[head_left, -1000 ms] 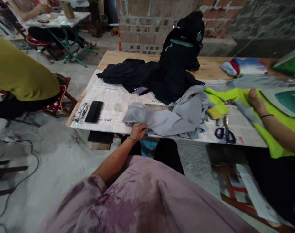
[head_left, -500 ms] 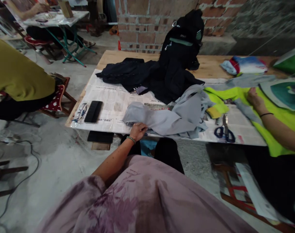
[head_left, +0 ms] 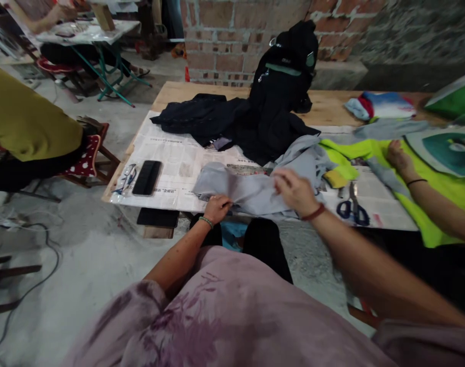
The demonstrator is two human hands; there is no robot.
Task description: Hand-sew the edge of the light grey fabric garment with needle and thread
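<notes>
A grey piece of clothing (head_left: 251, 188) lies crumpled along the near edge of the newspaper-covered table (head_left: 171, 148). My left hand (head_left: 217, 208), with a beaded bracelet, pinches its near edge. Above the cloth's right part is my right hand (head_left: 295, 191), blurred by motion, a reddish band on its wrist; whether its fingers hold anything does not show clearly. Dark blue-handled scissors (head_left: 353, 206) rest to the right of that hand. Behind the grey cloth spreads a dark garment (head_left: 217, 120).
A phone (head_left: 147, 177) and glasses (head_left: 127, 179) lie at the left. A black backpack (head_left: 285, 66) stands behind. On the right, a co-worker's hand (head_left: 400, 155) rests on a yellow-green garment (head_left: 438, 199) beside an iron (head_left: 442, 150). Another person in mustard (head_left: 29, 112) sits left.
My right hand has come into view from the lower right and is now over the grey cloth. My left hand stays at the cloth's near edge.
</notes>
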